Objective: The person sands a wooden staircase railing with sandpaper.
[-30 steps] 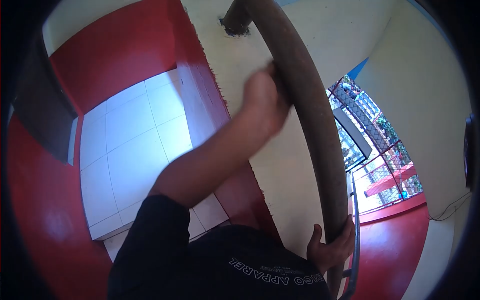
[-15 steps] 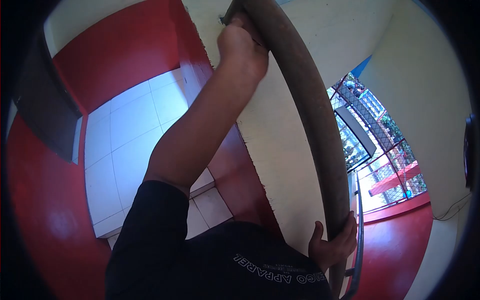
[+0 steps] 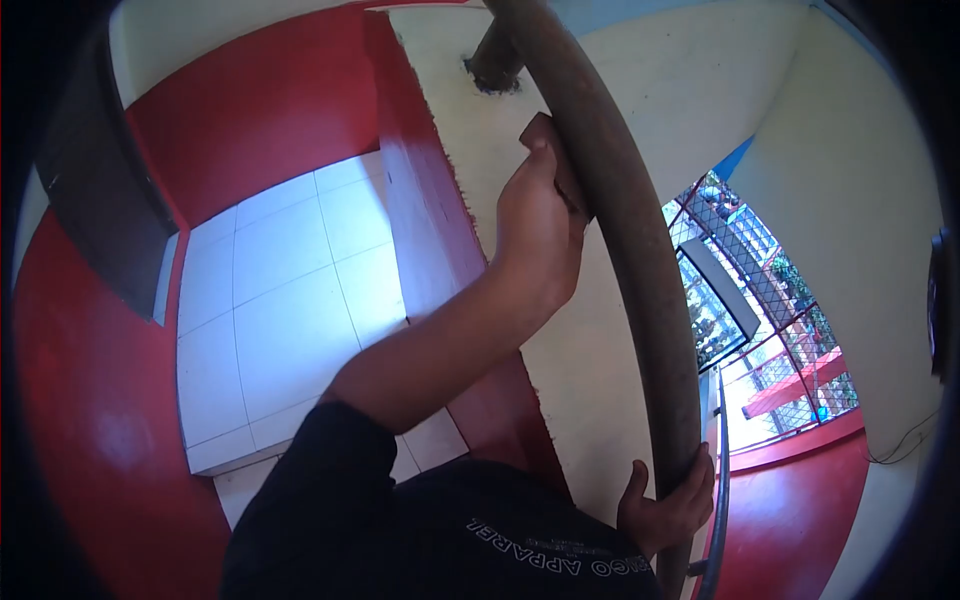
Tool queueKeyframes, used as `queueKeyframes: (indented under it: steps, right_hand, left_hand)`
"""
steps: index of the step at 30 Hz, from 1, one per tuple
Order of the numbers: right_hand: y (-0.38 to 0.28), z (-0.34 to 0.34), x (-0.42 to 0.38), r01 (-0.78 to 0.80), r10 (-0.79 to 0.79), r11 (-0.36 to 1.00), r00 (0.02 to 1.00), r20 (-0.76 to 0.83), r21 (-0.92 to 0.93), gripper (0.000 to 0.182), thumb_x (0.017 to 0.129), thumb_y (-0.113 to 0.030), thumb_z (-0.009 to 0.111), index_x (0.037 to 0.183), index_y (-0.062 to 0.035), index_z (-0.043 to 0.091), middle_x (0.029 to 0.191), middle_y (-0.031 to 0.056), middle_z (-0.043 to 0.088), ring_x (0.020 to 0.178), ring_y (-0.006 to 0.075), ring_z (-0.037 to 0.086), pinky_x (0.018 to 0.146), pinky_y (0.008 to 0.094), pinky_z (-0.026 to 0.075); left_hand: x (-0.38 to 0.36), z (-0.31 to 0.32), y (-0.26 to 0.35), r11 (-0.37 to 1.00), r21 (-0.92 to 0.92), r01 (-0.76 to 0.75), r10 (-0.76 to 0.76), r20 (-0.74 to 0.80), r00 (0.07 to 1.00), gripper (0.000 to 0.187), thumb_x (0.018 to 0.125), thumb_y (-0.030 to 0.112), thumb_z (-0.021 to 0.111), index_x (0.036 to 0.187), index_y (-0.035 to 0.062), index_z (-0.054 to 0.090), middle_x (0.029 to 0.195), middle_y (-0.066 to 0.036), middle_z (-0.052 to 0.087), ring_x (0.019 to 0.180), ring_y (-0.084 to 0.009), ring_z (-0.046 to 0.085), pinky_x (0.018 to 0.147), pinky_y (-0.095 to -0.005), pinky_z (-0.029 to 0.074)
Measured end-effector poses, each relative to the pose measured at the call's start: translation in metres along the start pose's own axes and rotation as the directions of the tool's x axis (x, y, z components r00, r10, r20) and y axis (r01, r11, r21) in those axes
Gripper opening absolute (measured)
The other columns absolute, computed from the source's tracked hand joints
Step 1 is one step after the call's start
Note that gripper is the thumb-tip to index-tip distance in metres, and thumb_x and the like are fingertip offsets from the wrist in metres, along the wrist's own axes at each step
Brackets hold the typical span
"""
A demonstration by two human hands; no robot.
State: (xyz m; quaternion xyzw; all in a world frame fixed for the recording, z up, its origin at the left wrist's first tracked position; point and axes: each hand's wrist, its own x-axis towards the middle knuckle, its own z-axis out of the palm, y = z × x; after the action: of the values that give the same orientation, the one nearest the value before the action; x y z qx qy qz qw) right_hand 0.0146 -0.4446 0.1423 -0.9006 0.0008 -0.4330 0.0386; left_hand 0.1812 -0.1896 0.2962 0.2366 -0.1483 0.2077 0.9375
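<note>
A thick, grey-brown metal rail (image 3: pixel 640 240) curves from the top of the view down to the lower right. My left hand (image 3: pixel 545 205) grips a flat reddish-brown piece (image 3: pixel 563 165) and holds it against the rail's left side, a little below the bracket (image 3: pixel 494 62) set in the wall. Lower down, my right hand (image 3: pixel 672 508) is wrapped over the same rail, with its thumb sticking up on the left side.
A cream wall (image 3: pixel 580 380) with a rough edge runs behind the rail. White tiled floor (image 3: pixel 290 290), red walls (image 3: pixel 270 110) and a dark door (image 3: pixel 100 190) are on the left. At the right are a grille window (image 3: pixel 790 330) and a thinner dark rail (image 3: pixel 720 480).
My left hand has slid down along the rail with the brown piece, away from the wall bracket, which now shows. My right hand stays at the same part of the rail.
</note>
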Motion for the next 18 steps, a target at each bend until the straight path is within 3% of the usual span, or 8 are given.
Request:
queueKeyframes:
  steps: [2,5,8,11,14,15,18]
  right_hand:
    - [-0.001,-0.005,0.000,-0.004,0.004,1.000,1.000,0.019,-0.019,0.084,0.077,-0.053,0.078,0.142,-0.0083,0.052,0.128,0.0165,0.062,0.110,0.0377,0.063,0.093,0.0501,0.047]
    - [-0.001,-0.005,0.000,-0.006,0.006,0.999,1.000,0.015,-0.035,0.083,0.078,-0.055,0.077,0.142,-0.0086,0.052,0.128,0.0165,0.062,0.109,0.0378,0.063,0.093,0.0499,0.047]
    - [0.002,-0.003,-0.003,0.006,-0.005,1.000,1.000,0.009,-0.025,0.083,0.079,-0.057,0.075,0.142,-0.0079,0.053,0.129,0.0162,0.062,0.110,0.0375,0.063,0.093,0.0495,0.047]
    - [0.005,0.000,-0.003,0.031,-0.031,0.999,1.000,-0.006,-0.029,0.083,0.080,-0.059,0.074,0.141,-0.0074,0.053,0.130,0.0154,0.062,0.112,0.0362,0.063,0.092,0.0485,0.047]
    - [0.004,-0.003,-0.002,0.038,-0.038,0.998,0.999,0.003,-0.043,0.083,0.080,-0.060,0.074,0.141,-0.0073,0.054,0.130,0.0156,0.062,0.113,0.0349,0.064,0.092,0.0479,0.047]
    - [0.005,-0.005,-0.002,0.039,-0.038,0.998,0.999,0.013,-0.047,0.082,0.080,-0.060,0.074,0.140,-0.0074,0.054,0.130,0.0155,0.063,0.113,0.0345,0.064,0.092,0.0478,0.047]
    - [0.003,-0.002,-0.003,0.027,-0.026,0.999,1.000,0.014,-0.032,0.081,0.082,-0.059,0.073,0.140,-0.0074,0.054,0.130,0.0152,0.063,0.113,0.0336,0.064,0.093,0.0478,0.046]
  left_hand:
    - [0.001,-0.002,0.005,0.999,-0.010,0.048,-0.048,0.022,0.999,0.041,0.112,0.032,0.027,0.137,0.0065,0.048,0.137,-0.007,0.056,0.128,-0.0206,0.051,0.114,-0.0427,0.036]
    - [0.038,0.005,0.018,0.993,0.114,-0.024,0.034,-0.083,0.996,0.043,0.112,0.032,0.028,0.141,0.0066,0.045,0.141,-0.007,0.054,0.132,-0.0217,0.049,0.115,-0.0428,0.036]
    - [0.026,-0.002,0.005,0.997,0.066,-0.041,0.044,-0.043,0.998,0.045,0.112,0.032,0.029,0.146,0.0047,0.042,0.143,-0.009,0.053,0.131,-0.0233,0.050,0.115,-0.0430,0.036]
    - [-0.015,0.000,-0.002,0.980,0.167,0.110,-0.098,-0.078,0.992,0.050,0.110,0.042,0.036,0.134,0.0006,0.051,0.119,-0.008,0.062,0.113,-0.0206,0.057,0.101,-0.0396,0.043]
    - [0.023,-0.004,-0.001,0.979,0.161,-0.123,0.132,-0.043,0.990,0.047,0.110,0.042,0.036,0.132,0.0036,0.054,0.112,-0.007,0.062,0.104,-0.0172,0.057,0.095,-0.0366,0.044]
    - [0.043,-0.011,0.001,0.925,0.310,-0.221,0.245,-0.040,0.969,0.045,0.111,0.041,0.037,0.126,0.0037,0.057,0.109,-0.006,0.061,0.096,-0.0144,0.055,0.090,-0.0336,0.044]
    - [0.045,-0.008,0.003,0.905,0.353,-0.236,0.284,-0.092,0.954,0.044,0.111,0.038,0.038,0.120,0.0010,0.060,0.104,-0.004,0.060,0.093,-0.0133,0.053,0.087,-0.0320,0.043]
